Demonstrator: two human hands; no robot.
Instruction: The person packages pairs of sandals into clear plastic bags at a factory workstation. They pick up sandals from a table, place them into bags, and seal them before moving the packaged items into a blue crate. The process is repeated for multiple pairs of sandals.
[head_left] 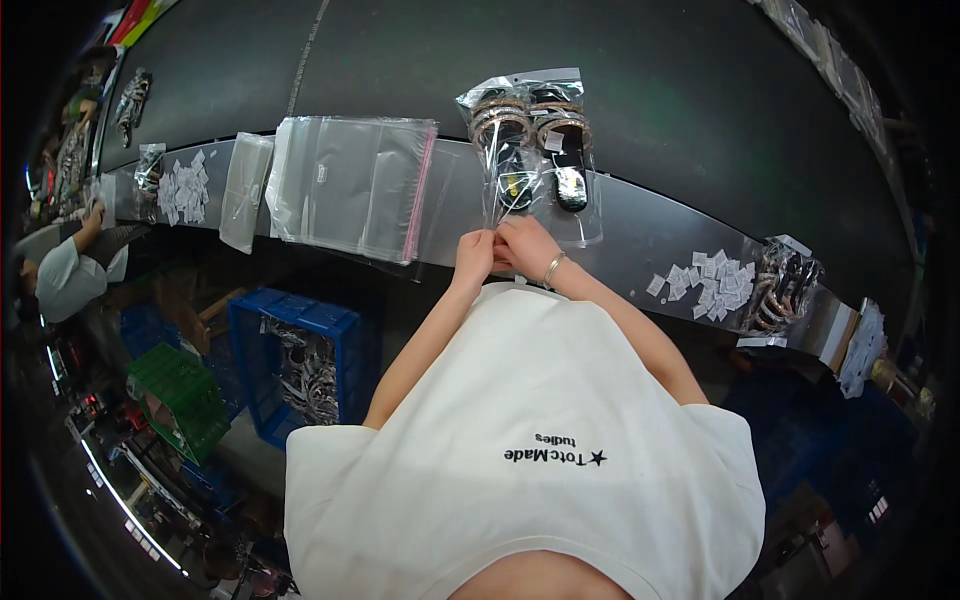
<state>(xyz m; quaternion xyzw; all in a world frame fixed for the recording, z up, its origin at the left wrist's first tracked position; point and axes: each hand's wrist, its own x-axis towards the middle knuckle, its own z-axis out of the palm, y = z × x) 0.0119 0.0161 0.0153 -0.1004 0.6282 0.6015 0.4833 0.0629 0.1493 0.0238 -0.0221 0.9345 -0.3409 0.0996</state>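
A pair of black slide sandals with glittery straps lies in a clear plastic bag, straps toward the far side. Small white labels show on the sandals. At the bag's near left corner my left hand and my right hand meet, fingers bent and closed together on the film. A bracelet circles my right wrist. My fingertips are partly hidden behind the knuckles, so the exact grip on the plastic is hard to see.
Left of the bag lie a stack of clear bags and a narrower bundle. Small white labels and more sandals sit right. A dark conveyor belt runs beyond. Blue and green crates stand below left, near another person.
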